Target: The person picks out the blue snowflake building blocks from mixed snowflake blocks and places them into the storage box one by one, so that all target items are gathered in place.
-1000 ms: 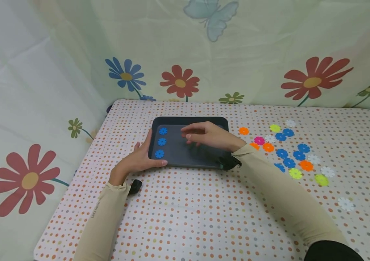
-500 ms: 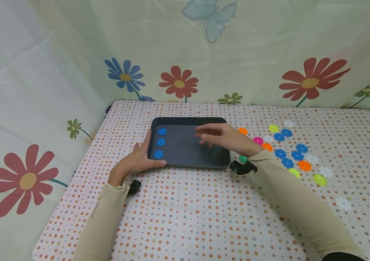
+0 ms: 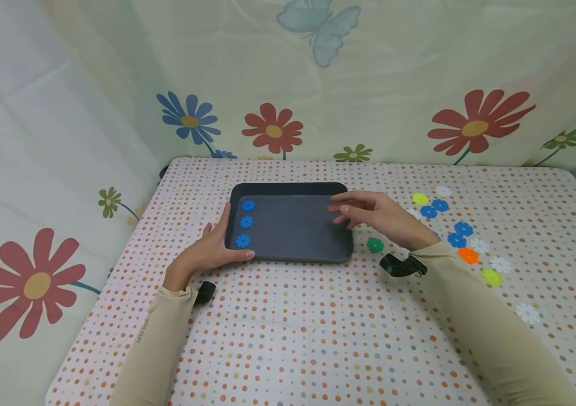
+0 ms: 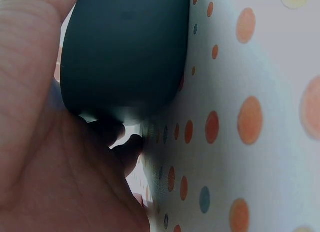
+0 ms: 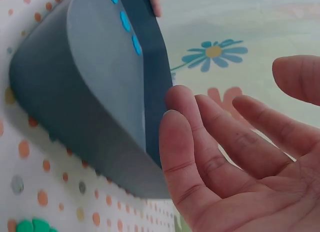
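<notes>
just now drawn back to the right: bent fingers empty, row at three

has carried the right hand (image 3: 376,219) sideways over the last second, from above the middle of the tray (image 3: 293,228) to the end farthest from the left hand (image 3: 210,251). now holds the right fingertips over or beside that end; cannot tell whether touching the rim. shows loosely bent right fingers with nothing visible between them, in the head and right wrist views alike, so released.

keeps the left hand in place, grasping the tray at the near corner on that side, thumb along the near edge, fingers round the outer wall.

has three blue discs (image 3: 246,222) in a line inside the tray, just to the right of the left hand, same count as a second ago. by withdrawing, has uncovered a green disc (image 3: 375,245) outside the tray, just on the body side of the right hand. leaves an orange disc (image 3: 468,255), a yellow disc (image 3: 420,198) and a white disc (image 3: 528,313), among others, on the spotted cloth (image 3: 277,316) to the right of the right hand.

judging from the unchanged row, adds nothing to the tray in this stretch; likely amounts to a pause between placements, steadied by the left hand.
</notes>
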